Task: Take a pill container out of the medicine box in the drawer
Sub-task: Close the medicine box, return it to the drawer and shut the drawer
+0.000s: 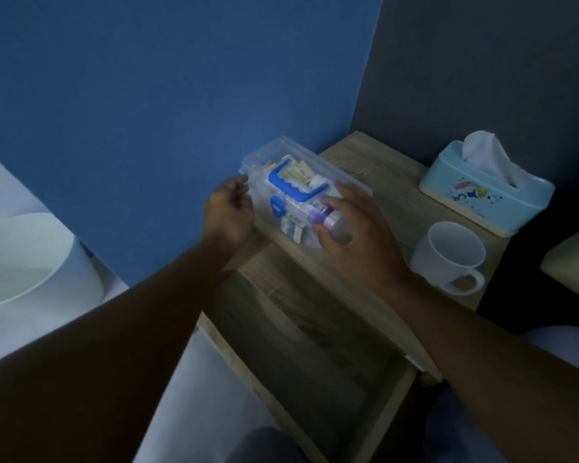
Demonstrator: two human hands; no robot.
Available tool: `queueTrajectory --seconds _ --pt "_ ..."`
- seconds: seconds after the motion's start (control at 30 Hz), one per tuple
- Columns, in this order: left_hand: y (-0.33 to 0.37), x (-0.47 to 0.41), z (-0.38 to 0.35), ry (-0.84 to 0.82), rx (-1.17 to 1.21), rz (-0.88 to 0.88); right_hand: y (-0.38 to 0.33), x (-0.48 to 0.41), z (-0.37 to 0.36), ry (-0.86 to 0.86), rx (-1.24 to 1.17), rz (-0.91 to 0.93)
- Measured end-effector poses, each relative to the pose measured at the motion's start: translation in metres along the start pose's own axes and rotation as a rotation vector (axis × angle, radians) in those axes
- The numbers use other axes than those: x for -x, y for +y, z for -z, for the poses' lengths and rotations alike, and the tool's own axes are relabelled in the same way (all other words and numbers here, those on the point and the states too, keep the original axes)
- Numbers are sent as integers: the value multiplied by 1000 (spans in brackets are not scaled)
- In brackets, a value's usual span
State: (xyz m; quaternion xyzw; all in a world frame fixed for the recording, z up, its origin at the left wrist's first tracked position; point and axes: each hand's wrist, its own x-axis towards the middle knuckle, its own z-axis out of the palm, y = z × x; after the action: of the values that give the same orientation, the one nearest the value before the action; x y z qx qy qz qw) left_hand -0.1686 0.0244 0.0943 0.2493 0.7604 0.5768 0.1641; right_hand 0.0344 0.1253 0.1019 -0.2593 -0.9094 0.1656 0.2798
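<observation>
A clear plastic medicine box (283, 182) with a blue carry handle (293, 183) and a blue latch (277, 205) sits on the wooden desk (391, 182), at its left edge against the blue wall (164, 95). Through its walls show packets, small cartons and a white roll, all packed close — labels too blurred to read. The left hand (229, 212) cups the box's left end, fingers curled against it. The right hand (358, 228) is closed around a pill container (328, 222), a small bottle with a purple label and grey cap, lying on its side at the box's near right end; whether it is inside the box or just clear of it cannot be told. Below, the drawer (315, 355) stands pulled open, its wooden bottom bare where visible. To the right stand a white mug (448, 259) — nothing visible in it — and a pale blue tissue box (482, 195) with a tissue sticking up
</observation>
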Motion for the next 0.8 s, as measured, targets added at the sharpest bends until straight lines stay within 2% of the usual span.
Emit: queueTrajectory --seconds 0.07,0.17,0.23,0.33,0.53,0.8 --pt "6 -9 1 -37 -43 -53 2 0 1 1 -17 -114" --pt "16 -23 1 -60 -229 -146 -2 0 -3 38 -154 -376" --pt "22 -32 1 -49 -346 -198 -9 0 -8 76 -338 -513" --pt "31 -46 0 -49 -431 -199 -19 -1 -19 125 -585 -595" --pt "33 -68 -11 -130 -442 -6 -26 -16 -34 266 -679 -823" --pt "32 -67 -5 -89 -234 60 -35 -20 -21 359 -796 -989"
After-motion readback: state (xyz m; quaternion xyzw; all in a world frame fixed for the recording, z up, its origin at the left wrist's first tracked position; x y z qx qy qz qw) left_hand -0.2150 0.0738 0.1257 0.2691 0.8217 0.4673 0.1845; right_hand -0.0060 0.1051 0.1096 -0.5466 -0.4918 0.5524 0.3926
